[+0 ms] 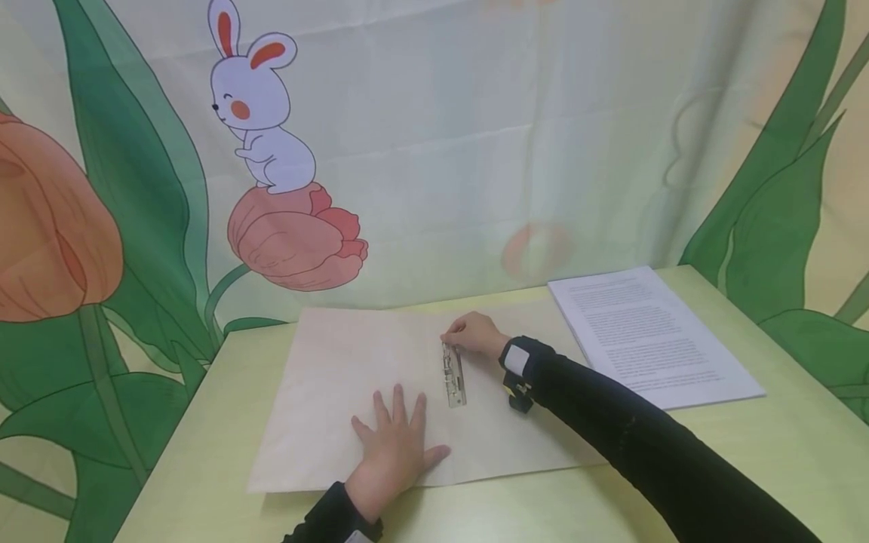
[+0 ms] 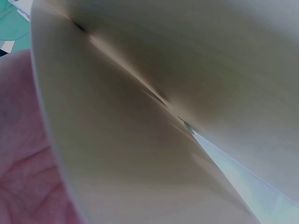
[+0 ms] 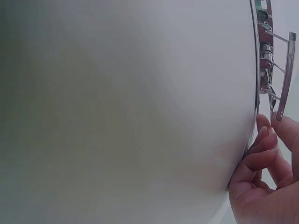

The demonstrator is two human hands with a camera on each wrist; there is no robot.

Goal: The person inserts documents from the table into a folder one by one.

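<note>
An opened cream paper folder (image 1: 339,377) lies on the table with a metal file clip (image 1: 452,381) near its middle. My left hand (image 1: 394,445) rests on the folder's lower left part, palm down with fingers spread. In the left wrist view, part of the palm (image 2: 28,140) shows beside the blurred paper. At the clip's far end, my right hand (image 1: 477,335) pinches its metal lever between thumb and fingertips. The right wrist view shows the clip's springs and raised bar (image 3: 287,77) edge-on, just above the curled fingers (image 3: 259,158).
A thick stack of printed sheets (image 1: 652,339) lies to the right, close to the folder's right edge. The pale yellow table (image 1: 204,460) reaches back to a hanging cloth (image 1: 434,151) printed with a rabbit and tulips.
</note>
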